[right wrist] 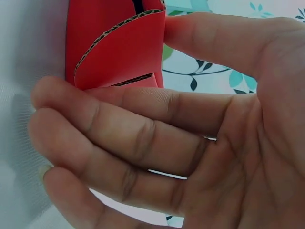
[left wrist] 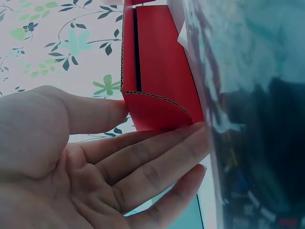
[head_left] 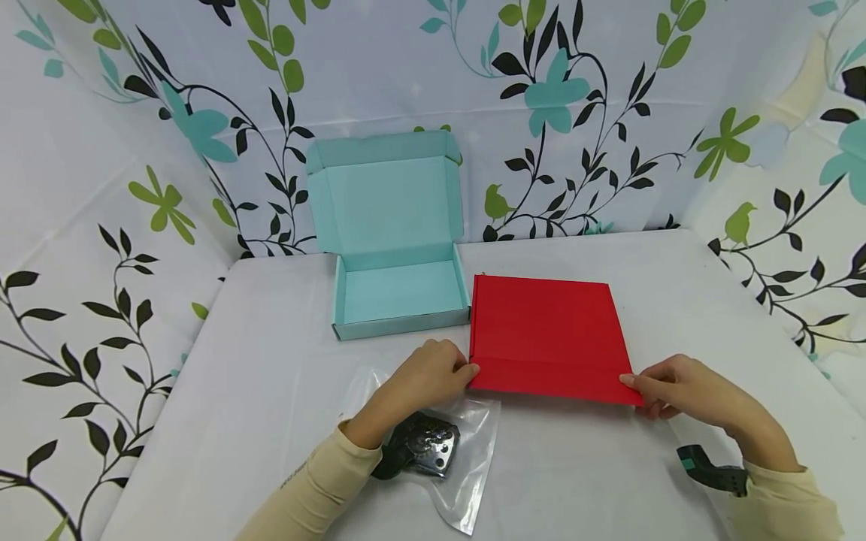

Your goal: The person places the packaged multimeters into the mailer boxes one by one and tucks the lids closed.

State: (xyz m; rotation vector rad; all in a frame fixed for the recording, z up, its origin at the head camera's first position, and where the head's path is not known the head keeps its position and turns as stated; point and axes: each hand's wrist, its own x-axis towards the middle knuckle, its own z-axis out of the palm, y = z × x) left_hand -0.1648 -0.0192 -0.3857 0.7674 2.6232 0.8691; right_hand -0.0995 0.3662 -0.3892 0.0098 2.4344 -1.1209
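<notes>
A flat, closed red cardboard box (head_left: 551,338) lies right of centre in the head view. My left hand (head_left: 433,373) holds its near left corner; in the left wrist view the thumb lies on one edge of the box (left wrist: 164,57) and the straighter fingers along its side. At the near right corner my right hand (head_left: 690,391) pinches the box, thumb on top and fingers at the side or below. The right wrist view shows a curved corrugated flap on the red box (right wrist: 124,52) between thumb and fingers.
An open teal cardboard box (head_left: 399,293) stands behind, its lid raised against the patterned cloth (head_left: 406,60). Under my left forearm lies a clear plastic bag (head_left: 473,473) with a black and shiny metal item (head_left: 433,445) in it. White cloth (head_left: 257,391) covers the table.
</notes>
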